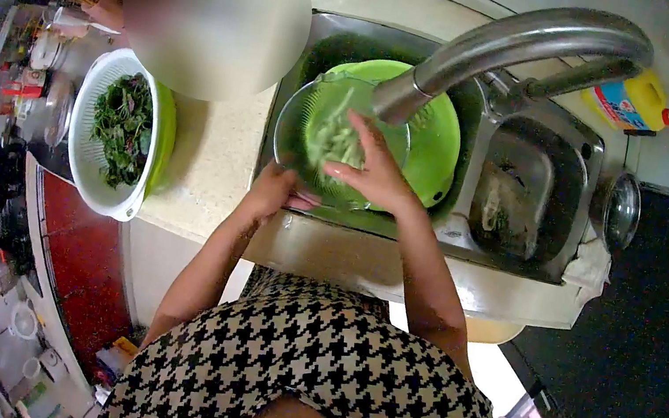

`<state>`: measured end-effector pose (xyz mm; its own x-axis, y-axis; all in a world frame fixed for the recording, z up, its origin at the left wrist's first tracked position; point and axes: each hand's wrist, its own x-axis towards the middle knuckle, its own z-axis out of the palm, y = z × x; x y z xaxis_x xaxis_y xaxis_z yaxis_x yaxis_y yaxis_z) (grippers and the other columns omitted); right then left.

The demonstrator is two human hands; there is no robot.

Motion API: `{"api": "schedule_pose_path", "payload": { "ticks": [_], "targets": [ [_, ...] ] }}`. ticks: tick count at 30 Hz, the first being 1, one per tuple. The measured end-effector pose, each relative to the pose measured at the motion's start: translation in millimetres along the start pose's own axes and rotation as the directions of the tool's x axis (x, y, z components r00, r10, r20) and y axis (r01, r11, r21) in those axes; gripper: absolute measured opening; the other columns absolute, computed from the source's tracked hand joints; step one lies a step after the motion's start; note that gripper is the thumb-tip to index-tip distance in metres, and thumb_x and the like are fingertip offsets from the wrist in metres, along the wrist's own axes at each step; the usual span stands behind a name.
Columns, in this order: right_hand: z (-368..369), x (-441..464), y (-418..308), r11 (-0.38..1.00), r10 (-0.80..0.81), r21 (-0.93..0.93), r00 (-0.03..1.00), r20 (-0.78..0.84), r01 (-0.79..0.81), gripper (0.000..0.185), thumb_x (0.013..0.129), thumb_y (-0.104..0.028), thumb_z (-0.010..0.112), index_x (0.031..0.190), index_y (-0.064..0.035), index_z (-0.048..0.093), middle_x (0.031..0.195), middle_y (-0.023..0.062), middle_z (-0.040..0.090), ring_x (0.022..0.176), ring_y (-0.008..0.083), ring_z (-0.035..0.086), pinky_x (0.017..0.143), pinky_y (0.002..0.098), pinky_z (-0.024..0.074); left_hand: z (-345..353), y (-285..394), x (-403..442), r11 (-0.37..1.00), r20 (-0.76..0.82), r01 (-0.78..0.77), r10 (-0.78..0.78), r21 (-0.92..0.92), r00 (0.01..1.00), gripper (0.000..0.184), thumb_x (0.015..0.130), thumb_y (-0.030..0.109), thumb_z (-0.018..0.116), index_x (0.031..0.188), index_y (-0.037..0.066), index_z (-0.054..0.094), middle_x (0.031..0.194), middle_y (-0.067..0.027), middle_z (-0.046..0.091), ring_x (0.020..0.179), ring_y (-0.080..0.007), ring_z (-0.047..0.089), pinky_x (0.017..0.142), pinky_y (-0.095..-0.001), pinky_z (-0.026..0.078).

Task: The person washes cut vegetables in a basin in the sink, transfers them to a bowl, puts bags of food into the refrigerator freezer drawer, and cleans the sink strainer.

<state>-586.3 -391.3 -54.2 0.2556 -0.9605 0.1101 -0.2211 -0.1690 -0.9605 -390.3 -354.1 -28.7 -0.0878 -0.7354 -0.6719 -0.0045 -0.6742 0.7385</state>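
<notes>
Checked clothing [313,331] fills the space nearest the camera, with both forearms stretching forward past it to the sink [357,32]. The left hand [271,189] grips the near left edge of a clear bowl [295,117], its fingers curled partly out of sight beneath. Over that bowl, the right hand [378,172] is spread wide, thumb well apart from the fingers; whether it touches the pale green pieces [334,133] inside cannot be told, as they are blurred. Under the bowl and beyond the right hand is a green basin [438,156]. A tap [543,40] arches down just past the right fingertips. Left of the left hand, a white and green basket [83,124] of dark leaves [123,131] sits on the surface [209,160]. Farther right of the right hand are a smaller sink [570,183] and a yellow bottle [641,95].
</notes>
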Motion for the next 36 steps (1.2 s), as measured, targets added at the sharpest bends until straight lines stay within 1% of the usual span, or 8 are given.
{"api": "schedule_pose_path", "payload": {
  "ticks": [4,8,12,17,22,25,29,36],
  "targets": [
    [-26,4,2,0.829,0.368,0.474,0.928,-0.063,-0.297,0.031,0.085,-0.023,0.055,0.11,-0.0056,0.053,0.103,0.008,0.058,0.093,0.0182,0.057,0.072,0.0266,0.0486,-18,-1,-1,0.999,0.019,-0.023,0.023,-0.032,1.0,0.042,0.084,0.003,0.029,0.125,-0.004,0.022,0.085,-0.026,0.057,0.071,-0.0327,0.063,0.058,-0.0339,0.055],
    [-71,15,65,0.839,0.509,0.368,0.816,-0.273,-0.4,0.033,0.084,-0.027,0.052,0.108,-0.0047,0.053,0.099,0.0093,0.059,0.088,0.0199,0.058,0.071,0.0323,0.0485,-27,-5,5,0.994,-0.001,-0.057,0.057,-0.09,0.998,0.045,0.087,0.013,0.038,0.127,-0.002,0.023,0.098,-0.0226,0.056,0.074,-0.0333,0.062,0.061,-0.0371,0.055],
    [-64,38,217,0.735,0.385,-0.521,0.9,-0.206,-0.434,0.065,0.076,-0.047,0.055,0.126,-0.0084,0.039,0.125,0.0207,0.042,0.113,0.0354,0.043,0.095,0.0435,0.0334,-28,-8,-18,0.978,-0.104,-0.111,0.093,-0.179,0.99,0.049,0.087,0.019,0.043,0.127,-0.001,0.024,0.101,-0.02,0.056,0.075,-0.0312,0.062,0.06,-0.0378,0.055],
    [42,91,353,0.566,0.105,-0.654,0.831,-0.547,-0.502,0.061,0.081,-0.049,0.043,0.127,-0.0077,0.039,0.127,0.0188,0.041,0.113,0.0334,0.042,0.097,0.0438,0.031,-35,-10,-51,0.98,-0.231,-0.143,0.109,-0.138,0.967,0.056,0.084,0.019,0.041,0.129,-0.005,0.017,0.089,-0.0232,0.059,0.075,-0.0316,0.062,0.062,-0.0379,0.054],
    [78,51,257,0.972,0.219,0.005,0.905,-0.366,-0.233,0.084,0.065,-0.053,0.062,0.13,-0.0109,0.029,0.134,0.0146,0.028,0.109,0.0325,0.045,0.09,0.037,0.0382,-48,-30,-61,0.975,-0.216,-0.194,0.168,-0.104,0.962,0.079,0.08,0.048,0.052,0.13,-0.003,0.018,0.09,-0.0215,0.059,0.079,-0.0322,0.061,0.064,-0.0405,0.053],
    [74,37,241,0.886,0.273,-0.327,0.94,-0.208,-0.329,0.086,0.063,-0.044,0.068,0.131,-0.0105,0.027,0.138,0.0136,0.019,0.11,0.0344,0.045,0.086,0.0389,0.0412,-46,-30,-56,0.978,-0.239,-0.173,0.143,-0.113,0.961,0.081,0.079,0.05,0.052,0.13,-0.003,0.018,0.089,-0.0214,0.059,0.077,-0.0319,0.061,0.063,-0.0399,0.053],
    [55,25,219,0.638,0.422,-0.674,0.901,-0.096,-0.371,0.079,0.062,-0.03,0.071,0.128,-0.0079,0.033,0.129,0.0169,0.035,0.108,0.0348,0.047,0.082,0.0391,0.0431,-36,-20,-54,0.977,-0.258,-0.128,0.082,-0.167,0.963,0.057,0.082,0.013,0.04,0.129,-0.007,0.013,0.087,-0.0227,0.06,0.072,-0.0307,0.063,0.061,-0.0345,0.053],
    [6,7,231,0.827,0.561,0.091,0.802,-0.205,-0.555,0.045,0.061,-0.012,0.066,0.103,-0.0031,0.053,0.089,0.0109,0.06,0.077,0.0243,0.058,0.065,0.0351,0.047,-34,-20,-40,0.984,-0.229,-0.173,0.178,0.044,0.957,0.055,0.085,0.014,0.035,0.13,-0.007,0.012,0.082,-0.0185,0.062,0.07,-0.0268,0.063,0.061,-0.0341,0.053]
  ]
}}
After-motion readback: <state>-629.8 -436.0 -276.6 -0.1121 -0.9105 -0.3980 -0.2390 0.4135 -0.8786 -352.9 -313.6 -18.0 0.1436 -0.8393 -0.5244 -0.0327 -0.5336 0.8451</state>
